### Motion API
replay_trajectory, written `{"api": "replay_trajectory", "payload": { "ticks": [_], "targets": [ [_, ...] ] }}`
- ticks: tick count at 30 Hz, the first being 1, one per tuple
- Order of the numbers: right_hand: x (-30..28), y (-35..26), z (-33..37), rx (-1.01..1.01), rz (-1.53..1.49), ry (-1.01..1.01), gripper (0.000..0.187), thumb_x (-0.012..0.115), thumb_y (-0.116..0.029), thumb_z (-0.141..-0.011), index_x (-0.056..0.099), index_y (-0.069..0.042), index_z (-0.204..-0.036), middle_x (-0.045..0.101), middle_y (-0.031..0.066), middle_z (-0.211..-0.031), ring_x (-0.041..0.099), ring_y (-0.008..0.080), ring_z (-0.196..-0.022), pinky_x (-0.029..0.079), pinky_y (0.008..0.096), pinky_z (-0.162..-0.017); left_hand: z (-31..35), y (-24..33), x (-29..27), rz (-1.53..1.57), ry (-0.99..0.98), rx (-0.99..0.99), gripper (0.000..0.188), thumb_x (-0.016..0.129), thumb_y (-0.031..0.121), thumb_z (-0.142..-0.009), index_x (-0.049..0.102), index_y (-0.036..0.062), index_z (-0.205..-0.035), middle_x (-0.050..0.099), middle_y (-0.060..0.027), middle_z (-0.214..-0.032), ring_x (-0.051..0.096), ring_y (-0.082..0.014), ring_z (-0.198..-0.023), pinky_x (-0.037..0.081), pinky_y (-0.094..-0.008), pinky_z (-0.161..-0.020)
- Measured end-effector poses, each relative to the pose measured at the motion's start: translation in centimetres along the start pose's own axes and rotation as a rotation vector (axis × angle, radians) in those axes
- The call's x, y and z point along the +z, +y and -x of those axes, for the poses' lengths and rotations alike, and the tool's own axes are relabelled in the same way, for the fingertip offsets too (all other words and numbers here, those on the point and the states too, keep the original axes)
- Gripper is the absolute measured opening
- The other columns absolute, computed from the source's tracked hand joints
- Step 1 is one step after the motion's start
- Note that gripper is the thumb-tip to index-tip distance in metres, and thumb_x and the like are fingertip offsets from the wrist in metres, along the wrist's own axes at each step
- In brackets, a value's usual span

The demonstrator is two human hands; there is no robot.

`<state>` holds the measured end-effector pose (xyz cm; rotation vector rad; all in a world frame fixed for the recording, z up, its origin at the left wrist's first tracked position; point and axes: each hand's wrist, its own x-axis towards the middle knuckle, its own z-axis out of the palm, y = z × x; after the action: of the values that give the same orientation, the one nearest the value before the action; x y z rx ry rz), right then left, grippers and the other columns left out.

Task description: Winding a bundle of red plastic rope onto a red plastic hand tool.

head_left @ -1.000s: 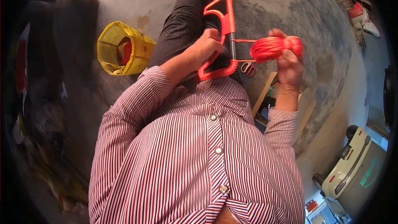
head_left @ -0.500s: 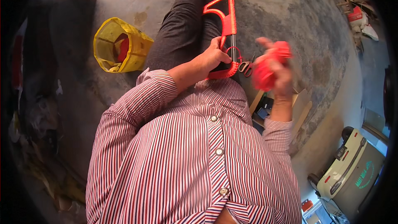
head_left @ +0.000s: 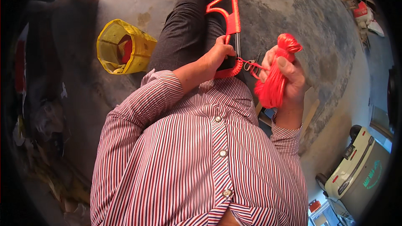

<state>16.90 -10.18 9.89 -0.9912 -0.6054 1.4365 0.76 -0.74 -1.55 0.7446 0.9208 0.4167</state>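
My left hand [head_left: 220,54] is closed on the side of a metal frame [head_left: 233,24] lying over my lap, its bars partly wrapped in red cord. Two bare metal rods show between the wrapped stretches. In my right hand [head_left: 295,75], to the right of the frame, is a hank of red cord [head_left: 272,86], tied near its top, with my fingers wrapped round it. A strand runs from the hank to the coils at the frame's near right corner. Scissors [head_left: 252,65] lie behind this strand, partly hidden.
An open yellow bag [head_left: 144,50] with something red inside stands left of my legs. Under my right forearm, a wooden box [head_left: 310,111] is mostly hidden. A beige vehicle [head_left: 349,165] is at the lower right. Assorted items [head_left: 362,14] lie at the upper right.
My right hand has swung slightly right and nearer with the hank, and has slowed. The loose cord loop by the frame has been drawn into a straighter strand. My left hand keeps its hold.
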Motion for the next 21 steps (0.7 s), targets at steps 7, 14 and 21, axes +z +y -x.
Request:
{"api": "replay_trajectory", "payload": {
  "ticks": [7,14,21],
  "targets": [
    [2.1,1.1,2.4,0.081,0.179,0.026,0.016,0.066,-0.017,-0.088,0.060,-0.003,-0.094,0.058,0.0005,-0.084,0.054,0.0081,-0.077,0.044,0.0242,-0.073,0.2,-0.3,0.2,-0.266,0.083,0.069,0.084,0.055,0.006,-0.066,0.027,0.0042,-0.145,0.046,-0.0146,-0.129,0.045,-0.0271,-0.119,0.031,-0.0344,-0.106],
    [2.7,-4.1,2.4,-0.150,-0.152,-0.496,0.040,0.071,-0.033,-0.077,0.057,0.002,-0.090,0.058,0.0147,-0.085,0.057,0.0232,-0.077,0.050,0.0290,-0.067,6.6,3.3,4.5,-0.386,-0.267,0.664,0.058,0.068,0.005,-0.077,0.044,0.0028,-0.130,0.064,-0.0126,-0.097,0.062,-0.0217,-0.091,0.049,-0.0344,-0.084],
    [-2.3,-1.2,-2.1,-0.171,1.488,-0.350,0.034,0.069,-0.007,-0.067,0.067,-0.003,-0.100,0.061,0.0142,-0.092,0.062,0.0308,-0.083,0.049,0.0369,-0.073,4.0,3.5,-0.4,-0.136,0.156,0.322,0.013,0.063,0.013,-0.094,0.059,0.0035,-0.102,0.056,0.0022,-0.077,0.048,-0.0038,-0.061,0.040,-0.0207,-0.053]
  ]
}}
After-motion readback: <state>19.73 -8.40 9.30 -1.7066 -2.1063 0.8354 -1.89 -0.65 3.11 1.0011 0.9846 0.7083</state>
